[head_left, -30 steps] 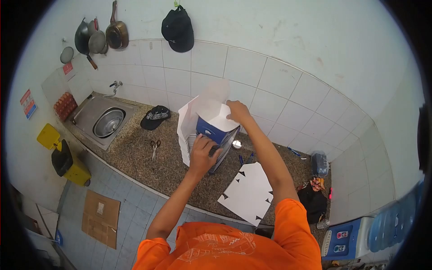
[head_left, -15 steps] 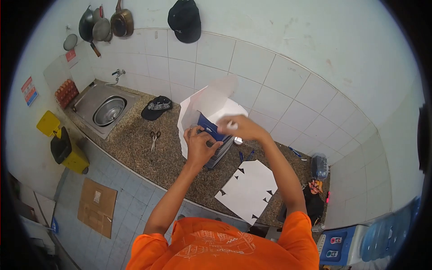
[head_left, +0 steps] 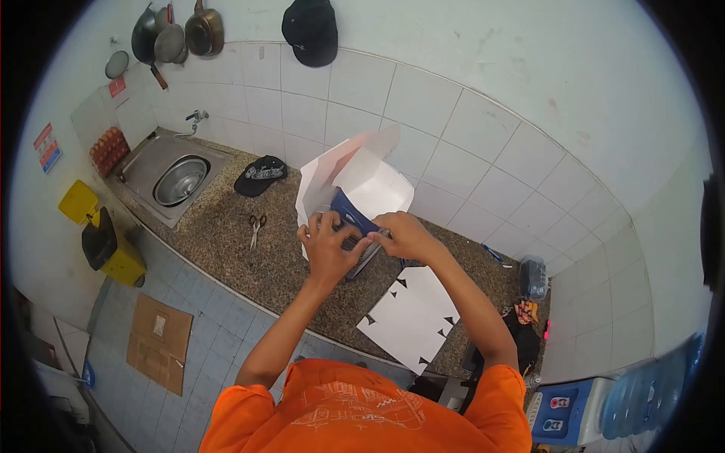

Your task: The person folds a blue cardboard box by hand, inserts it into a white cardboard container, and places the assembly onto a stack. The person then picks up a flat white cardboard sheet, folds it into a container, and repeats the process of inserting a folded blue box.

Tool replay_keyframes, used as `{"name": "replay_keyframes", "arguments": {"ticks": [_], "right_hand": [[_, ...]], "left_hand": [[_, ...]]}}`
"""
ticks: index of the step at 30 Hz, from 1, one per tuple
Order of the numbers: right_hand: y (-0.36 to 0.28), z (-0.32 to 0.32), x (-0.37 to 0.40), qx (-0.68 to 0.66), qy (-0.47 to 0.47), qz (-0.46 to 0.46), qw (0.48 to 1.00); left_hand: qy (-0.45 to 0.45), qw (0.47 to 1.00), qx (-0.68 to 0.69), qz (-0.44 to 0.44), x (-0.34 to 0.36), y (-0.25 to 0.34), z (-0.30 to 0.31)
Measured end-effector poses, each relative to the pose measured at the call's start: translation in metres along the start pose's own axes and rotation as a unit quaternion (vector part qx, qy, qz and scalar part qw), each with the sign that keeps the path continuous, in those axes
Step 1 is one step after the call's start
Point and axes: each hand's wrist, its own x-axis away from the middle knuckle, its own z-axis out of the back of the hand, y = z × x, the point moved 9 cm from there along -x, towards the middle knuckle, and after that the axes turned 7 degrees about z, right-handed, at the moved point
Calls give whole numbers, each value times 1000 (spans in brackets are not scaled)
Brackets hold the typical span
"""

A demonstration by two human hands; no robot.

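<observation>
A blue item (head_left: pixel 349 211) with a small white mark stands on a dark stacked block, in front of white sheets (head_left: pixel 317 185) and a white box-like form (head_left: pixel 375 183). My left hand (head_left: pixel 329 245) curves round the blue item's near left side, thumb and fingers gripping its edge. On its right corner my right hand (head_left: pixel 404 235) is closed, with thumb and fingertips pinching the edge. The two thumbs nearly meet. A cut white sheet (head_left: pixel 411 317) with dark notches lies on the counter by my right forearm.
Scissors (head_left: pixel 257 231) and a black cap (head_left: pixel 260 176) lie on the speckled counter (head_left: pixel 219 219) to the left, beside the sink (head_left: pixel 181 181). A clear plastic container (head_left: pixel 534 278) and a blue pen (head_left: pixel 492 253) are at the right. Pans (head_left: pixel 204 32) hang on the wall.
My right hand has come down onto the right corner of the blue item; the white thing at its fingers no longer shows. My left hand has shifted slightly.
</observation>
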Motion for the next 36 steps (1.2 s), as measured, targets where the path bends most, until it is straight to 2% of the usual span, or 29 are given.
{"name": "replay_keyframes", "arguments": {"ticks": [2,4,5,6,8,10,13,18,21,23,25,27,30,32,35,36], "right_hand": [[12,-17,-1,0,-173,-98,980],[6,-13,-18,30,-195,-130,972],[8,-17,-25,60,-218,-165,960],[7,-27,-35,60,-217,-163,961],[12,-22,-58,73,-22,-187,979],[15,-38,-68,97,-28,-185,977],[16,-48,-75,116,-46,-180,976],[11,-55,-76,137,-57,-161,976],[12,-68,-75,137,-93,-139,976],[8,-69,-74,135,-93,-127,978],[5,-75,-71,125,-89,-142,978],[7,-73,-71,123,-81,-158,976],[5,-76,-66,117,-59,-166,977],[3,-81,-66,102,-52,-150,982],[6,-77,-63,79,-80,-193,975],[10,-70,-64,82,-72,-195,975]], "left_hand": [[-11,1000,10,11,-12,-15,-1],[-17,999,20,21,-17,-25,-3],[-76,995,28,51,-16,-33,-15],[-135,987,37,81,-13,-41,-28],[-140,987,53,64,-13,-42,-33],[-141,986,68,48,-14,-40,-32],[-136,986,14,95,-20,-52,-29],[-93,988,38,116,-14,-60,-29],[-75,988,77,113,-14,-62,-29],[-88,985,77,123,-15,-66,-35],[-114,983,77,125,-7,-70,-46],[-45,982,166,84,-8,-66,-42],[-63,973,199,99,1,-71,-54],[-61,973,210,79,-1,-65,-51],[-66,968,236,60,2,-53,-42],[-74,963,245,84,4,-51,-41]]}}
